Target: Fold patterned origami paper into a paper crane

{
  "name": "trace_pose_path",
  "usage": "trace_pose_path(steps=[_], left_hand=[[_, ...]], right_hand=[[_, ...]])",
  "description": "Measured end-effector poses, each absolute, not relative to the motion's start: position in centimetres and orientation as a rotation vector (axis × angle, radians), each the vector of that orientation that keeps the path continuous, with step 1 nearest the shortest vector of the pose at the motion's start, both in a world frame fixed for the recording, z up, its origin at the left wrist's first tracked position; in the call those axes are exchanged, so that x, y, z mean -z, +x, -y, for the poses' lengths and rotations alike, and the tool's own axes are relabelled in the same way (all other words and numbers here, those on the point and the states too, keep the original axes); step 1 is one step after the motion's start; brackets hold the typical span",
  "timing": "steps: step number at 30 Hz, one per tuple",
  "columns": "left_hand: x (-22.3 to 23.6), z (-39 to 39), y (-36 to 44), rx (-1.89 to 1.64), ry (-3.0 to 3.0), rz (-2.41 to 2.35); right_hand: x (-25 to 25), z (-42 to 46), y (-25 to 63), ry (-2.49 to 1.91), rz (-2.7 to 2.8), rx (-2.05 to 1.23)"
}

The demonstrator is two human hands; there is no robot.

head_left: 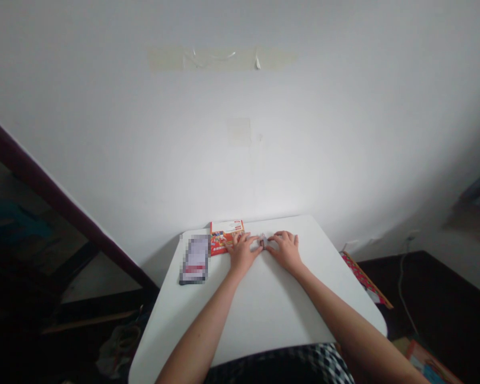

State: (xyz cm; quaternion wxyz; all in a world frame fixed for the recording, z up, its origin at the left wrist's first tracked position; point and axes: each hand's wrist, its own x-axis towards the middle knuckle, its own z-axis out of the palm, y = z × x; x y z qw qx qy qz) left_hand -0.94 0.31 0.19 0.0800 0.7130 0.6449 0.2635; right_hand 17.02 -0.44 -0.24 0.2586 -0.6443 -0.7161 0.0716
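A small greyish piece with a dark reddish patch [263, 242] stands on the white table between my two hands; it is too small to name. My left hand [243, 250] has its thumb and forefinger on the piece's left side, its other fingers spread over a red printed box [220, 242]. From the right, the thumb and forefinger of my right hand [287, 249] pinch the same piece, with the remaining fingers curved above the tabletop. Left of the red box lies a phone [196, 258], its screen blurred out.
The white table [272, 320] has rounded corners and meets a pale wall [264, 176] at its far edge. Old tape [224, 57] clings to the wall. A dark red frame edge [64, 197] slants down at left. A cable [402, 282] hangs at right.
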Motion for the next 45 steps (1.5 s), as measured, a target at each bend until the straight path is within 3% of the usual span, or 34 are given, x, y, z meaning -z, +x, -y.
trace_pose_path(steps=[22,45], left_hand=[[0.8,-0.8,-1.2,-0.969,2.151,-1.828],[0.0,-0.4,-0.8,-1.106,2.052,-1.752]], right_hand=[[1.2,-0.4,17.7,-1.633,1.913,-0.188],[1.7,-0.4,18.4,-1.289,1.691,-0.589]])
